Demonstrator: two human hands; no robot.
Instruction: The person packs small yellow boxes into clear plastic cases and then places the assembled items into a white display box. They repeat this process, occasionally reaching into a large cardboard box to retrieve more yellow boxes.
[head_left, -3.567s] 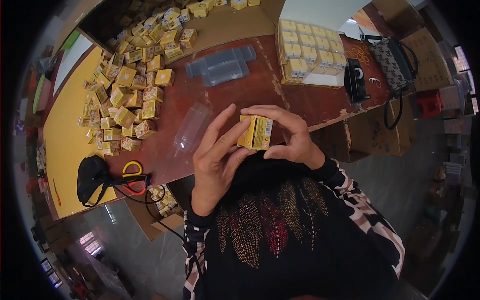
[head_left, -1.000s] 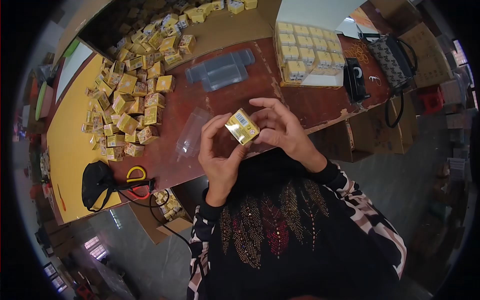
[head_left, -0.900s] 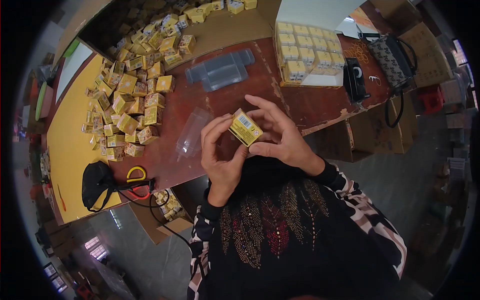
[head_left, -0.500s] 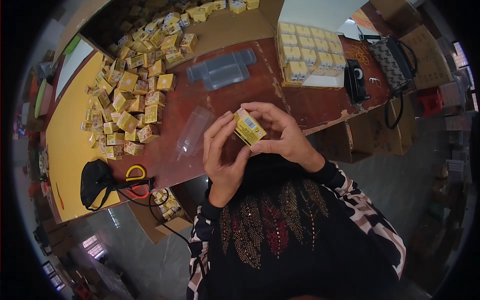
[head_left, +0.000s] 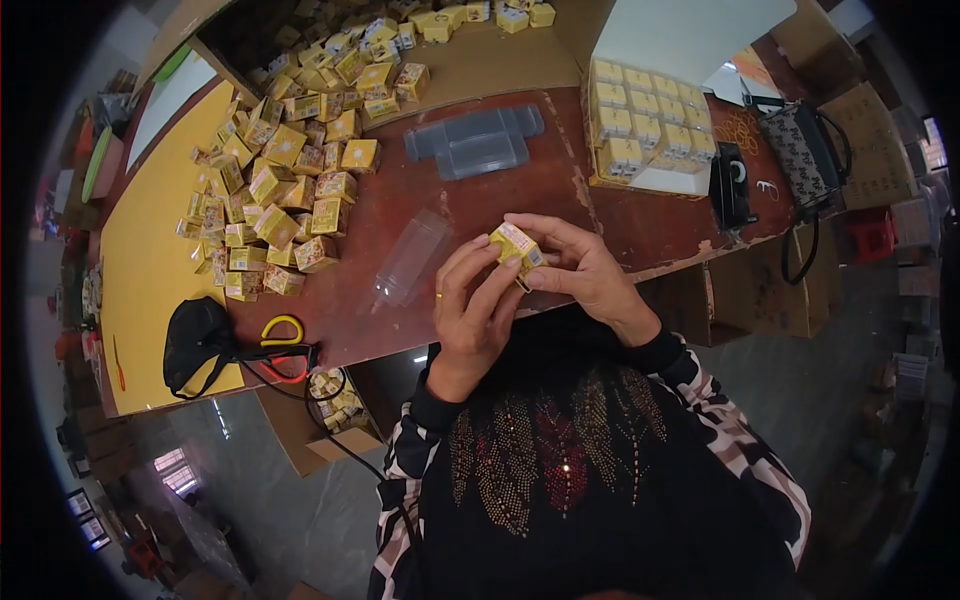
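Head view: both hands, left (head_left: 478,312) and right (head_left: 590,277), pinch one small yellow box (head_left: 516,246) at frame centre, above the surface (head_left: 520,195). Step looks like closing or checking it; next probably needs the clear sleeve (head_left: 412,258) lying just left.

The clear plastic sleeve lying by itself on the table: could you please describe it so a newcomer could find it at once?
Start at the red-brown table and find the heap of yellow boxes on its left part. Just right of that heap, and left of the left hand, lies the clear plastic sleeve. Unlike the flat grey-tinted stack of sleeves farther back, it is single, opened up and see-through.
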